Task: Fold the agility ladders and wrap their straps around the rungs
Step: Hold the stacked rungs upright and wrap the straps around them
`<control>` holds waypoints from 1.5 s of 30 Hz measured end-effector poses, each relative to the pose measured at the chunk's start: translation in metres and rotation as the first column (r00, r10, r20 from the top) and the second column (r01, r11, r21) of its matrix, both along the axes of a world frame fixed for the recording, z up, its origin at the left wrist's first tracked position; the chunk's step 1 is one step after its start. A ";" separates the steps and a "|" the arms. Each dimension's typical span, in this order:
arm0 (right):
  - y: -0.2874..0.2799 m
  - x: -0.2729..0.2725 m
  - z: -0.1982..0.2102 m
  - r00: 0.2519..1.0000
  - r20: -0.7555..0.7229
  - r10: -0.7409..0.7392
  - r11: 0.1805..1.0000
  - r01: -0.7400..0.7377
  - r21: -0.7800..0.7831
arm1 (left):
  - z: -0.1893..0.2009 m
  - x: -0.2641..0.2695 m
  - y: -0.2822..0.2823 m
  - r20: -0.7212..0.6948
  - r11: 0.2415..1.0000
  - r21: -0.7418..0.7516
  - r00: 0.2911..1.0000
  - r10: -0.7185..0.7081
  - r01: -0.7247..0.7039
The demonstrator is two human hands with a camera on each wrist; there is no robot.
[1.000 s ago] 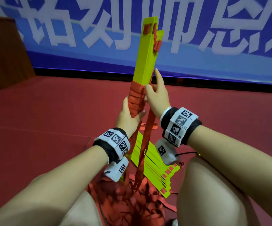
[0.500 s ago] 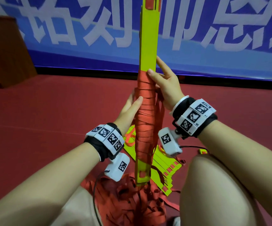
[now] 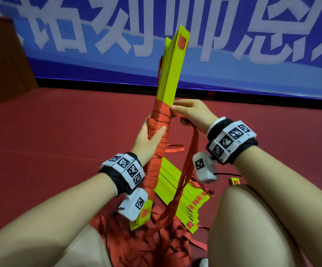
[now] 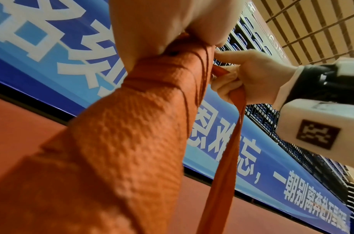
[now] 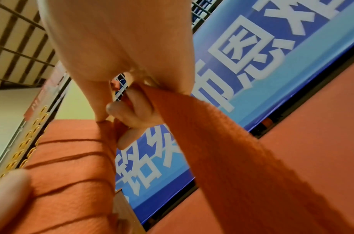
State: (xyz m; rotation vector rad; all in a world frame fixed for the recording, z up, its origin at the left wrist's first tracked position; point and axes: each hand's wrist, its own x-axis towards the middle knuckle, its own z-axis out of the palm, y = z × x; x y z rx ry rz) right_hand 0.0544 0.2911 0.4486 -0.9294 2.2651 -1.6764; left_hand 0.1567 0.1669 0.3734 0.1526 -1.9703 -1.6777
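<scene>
Red strap (image 3: 187, 162) pinched by right hand (image 3: 193, 114); left hand (image 3: 148, 137) grips wrapped rungs (image 3: 172, 68).

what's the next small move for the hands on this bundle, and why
Probably the right hand should carry the strap around the bundle for another turn just above the last wrap. The left hand grips the wrapped part, the upper rungs are bare yellow, and loose strap hangs to the floor.
</scene>
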 end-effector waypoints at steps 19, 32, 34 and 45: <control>0.014 -0.002 -0.001 0.993 0.079 -0.091 0.995 0.094 -0.035 | 0.009 0.016 0.003 0.065 0.994 -0.097 0.997 -0.044 0.050; 0.029 -0.004 0.004 0.992 0.062 -0.113 0.993 0.110 0.047 | 0.013 0.016 0.005 -0.019 0.985 -0.166 0.999 -0.042 0.038; 0.030 -0.004 0.003 0.987 -0.004 -0.159 0.978 0.158 0.134 | 0.015 0.017 0.006 -0.024 0.986 -0.161 0.999 -0.043 0.039; 0.025 -0.008 -0.003 0.992 -0.040 -0.116 0.992 0.117 0.038 | 0.015 0.021 0.004 -0.037 0.989 -0.149 0.999 -0.009 0.004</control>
